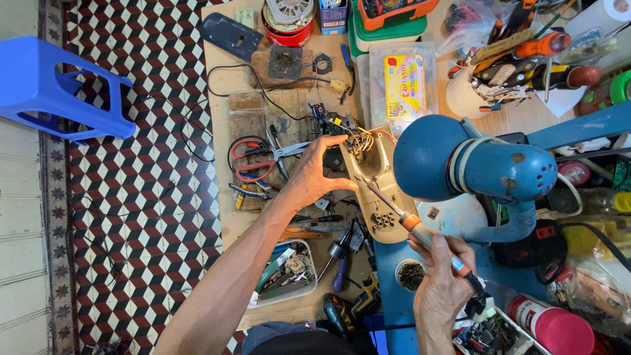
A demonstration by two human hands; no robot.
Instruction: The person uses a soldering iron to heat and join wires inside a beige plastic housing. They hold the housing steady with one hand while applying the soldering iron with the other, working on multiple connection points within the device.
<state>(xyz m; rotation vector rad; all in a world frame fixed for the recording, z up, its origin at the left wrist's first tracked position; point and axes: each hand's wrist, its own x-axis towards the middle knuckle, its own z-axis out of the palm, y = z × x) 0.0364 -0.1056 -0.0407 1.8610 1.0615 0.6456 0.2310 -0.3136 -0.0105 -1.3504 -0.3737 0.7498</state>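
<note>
Head view shows the left hand [309, 179] pinching a beige plastic housing [376, 190] (light, rigid, probably brittle near its wires) on the workbench [227, 85], while the right hand [442, 284] grips a soldering iron [414, 225].

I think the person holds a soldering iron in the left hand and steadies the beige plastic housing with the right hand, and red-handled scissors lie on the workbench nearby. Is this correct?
Not quite: the hands are swapped. In the head view, the right hand holds the soldering iron, and the left hand steadies the beige plastic housing. The red-handled scissors do lie on the workbench nearby.
</note>
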